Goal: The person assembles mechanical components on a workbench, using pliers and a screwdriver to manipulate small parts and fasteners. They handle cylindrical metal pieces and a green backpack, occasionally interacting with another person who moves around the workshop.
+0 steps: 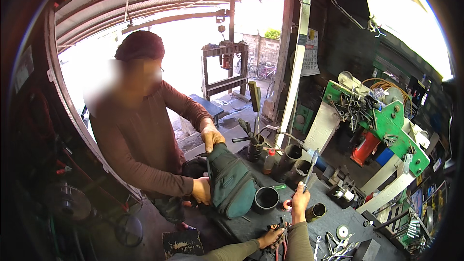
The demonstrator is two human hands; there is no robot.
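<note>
My right hand [300,200] is closed around the lower end of a slim metal tool [313,162], which looks like a gas torch with a long bent tube. The tool rises over dark metal cylinders [293,154] on the workbench [338,217]. Lower down, my left hand [271,238] closes on a dark metal tool [282,223]; red lengths show beneath it, and its exact kind is unclear. An open dark cup [266,199] stands just beyond my hands. Across the bench, another person's hands [211,137] hold a dark green bag [231,183].
Beside my right forearm lie several wrenches [338,244] and a pale ring [342,232]. A red-capped bottle [269,161] stands near a tool-filled cup [255,149]. A green-and-white metal frame [396,130] stands at the right. A stool-like dark board [181,243] sits low at left.
</note>
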